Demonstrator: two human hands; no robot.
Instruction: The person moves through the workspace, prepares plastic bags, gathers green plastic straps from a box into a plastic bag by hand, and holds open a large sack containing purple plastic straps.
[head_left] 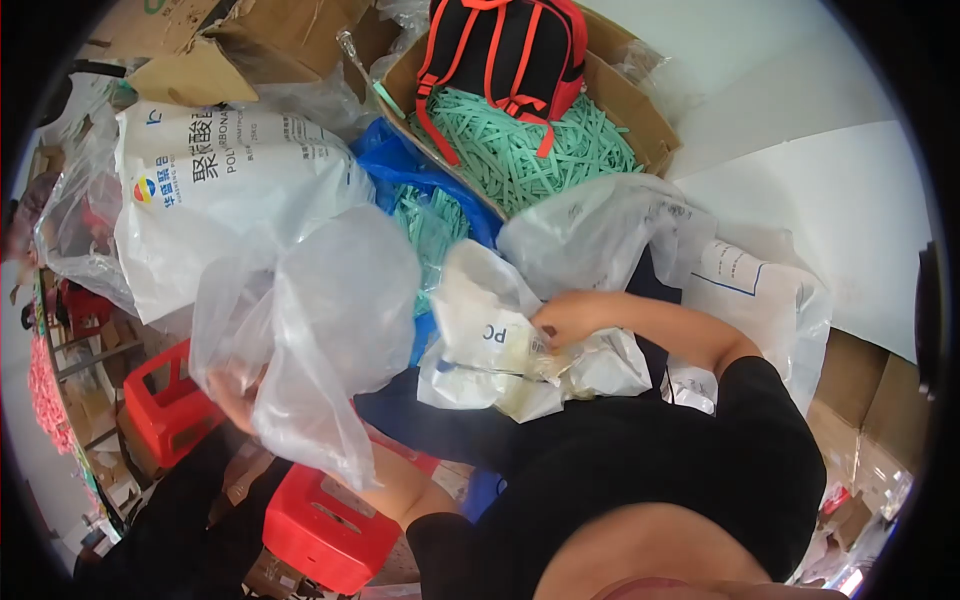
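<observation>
My right hand (566, 321) grips a crumpled white printed plastic bag (480, 340) in front of my chest. Most of my left hand (236, 400) is hidden behind a large clear plastic bag (320, 320) that it holds up at the left. Only a bit of the palm shows below the bag. My black-sleeved arms reach in from the bottom of the view.
A cardboard box (640, 110) holds green paper shreds (540, 150) and a black and red backpack (505, 50). A large white printed sack (220, 190) lies at the left. A blue bag (400, 165) sits in the middle. Red plastic stools (165, 405) stand below.
</observation>
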